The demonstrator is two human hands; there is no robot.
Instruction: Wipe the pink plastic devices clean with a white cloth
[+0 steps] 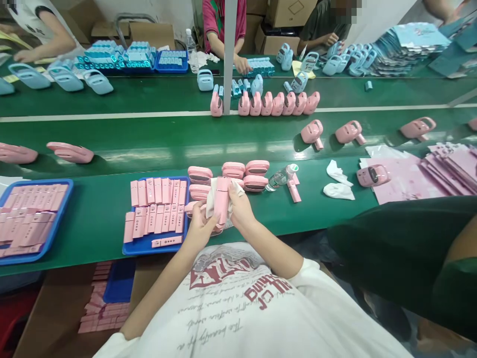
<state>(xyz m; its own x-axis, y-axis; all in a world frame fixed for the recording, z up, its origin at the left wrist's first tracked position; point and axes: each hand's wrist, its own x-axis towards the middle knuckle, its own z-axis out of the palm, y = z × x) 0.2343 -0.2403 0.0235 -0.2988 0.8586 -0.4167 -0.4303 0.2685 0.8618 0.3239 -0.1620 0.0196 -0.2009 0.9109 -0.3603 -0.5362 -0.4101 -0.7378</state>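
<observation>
A pink rectangular handle piece point(221, 201) is held upright in front of my chest, over the table's near edge. My left hand point(199, 229) is closed on its lower left side. With my right hand point(240, 206) I press a crumpled white cloth point(211, 194) against the piece from the right; the cloth also shows behind it. Just beyond my hands sit several rounded pink plastic housings point(233, 170), partly hidden by the cloth and fingers. Left of my hands, a blue tray point(141, 247) carries rows of similar pink handle pieces point(159, 219).
A clear bottle point(279, 178) lies beside another pink piece point(293, 188). Crumpled white tissues point(338, 191) and pink printed bags point(443, 171) are to the right. Pink housings ride the green belt point(167, 136) ahead. Co-workers sit across it; another person's dark-clothed leg point(402, 243) is close on my right.
</observation>
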